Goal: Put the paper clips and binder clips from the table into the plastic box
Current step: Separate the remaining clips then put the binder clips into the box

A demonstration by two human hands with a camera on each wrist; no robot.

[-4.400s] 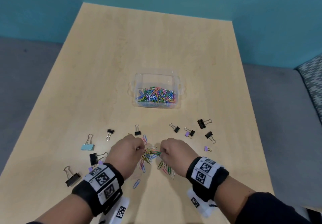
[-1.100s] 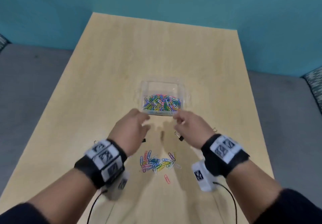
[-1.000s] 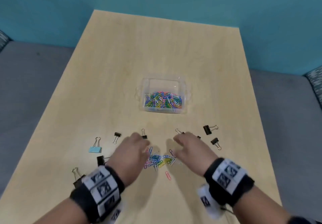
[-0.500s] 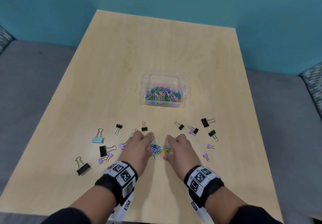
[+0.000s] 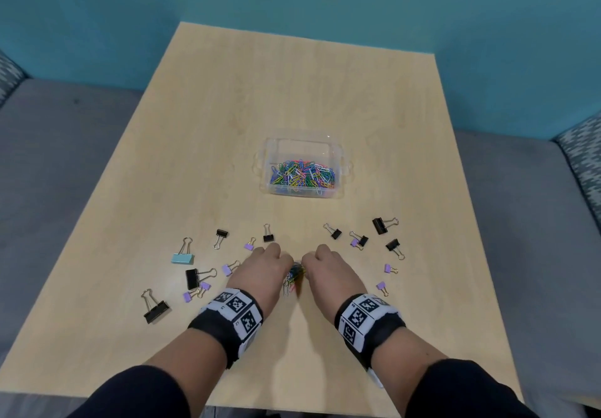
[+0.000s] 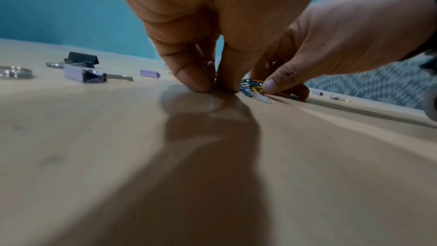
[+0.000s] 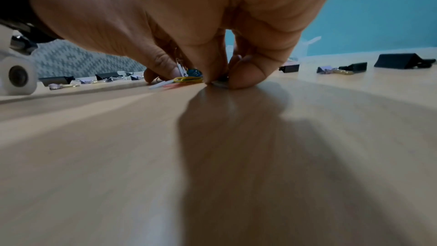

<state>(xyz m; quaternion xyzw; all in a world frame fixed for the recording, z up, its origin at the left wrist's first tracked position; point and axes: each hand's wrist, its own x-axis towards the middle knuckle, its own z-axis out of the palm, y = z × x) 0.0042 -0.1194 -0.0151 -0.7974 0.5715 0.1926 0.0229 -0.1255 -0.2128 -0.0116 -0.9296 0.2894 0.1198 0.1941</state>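
Since loose paper clips are a pain to grab one at a time, both hands are down on the worktop (image 5: 195,125) raking the last little heap together. The left hand (image 5: 265,269) and right hand (image 5: 328,271) sit knuckle to knuckle, fingers curled in, with the clips (image 5: 294,276) squeezed between them. From the wrist views each thumb meets its fingertips right at the wood, so I'd say both are pinching at the pile, though how many clips each one actually has is hidden. A few clips poke out flat toward the near side.

The box (image 5: 338,157) sits further out, centre of the worktop, open on top and already carpeted with coloured clips, so that part of the job looks mostly done. Binder clips (image 5: 379,225) are scattered in an arc either side of the hands, none in the box as far as I can see. My guess is they get left for last because they're easy to pick up singly.

Compared with half a second ago, the hands have gone from fingers stretched flat over the pile to bunched up tight, and the heap is much smaller and more covered. A second back it was spread wide.
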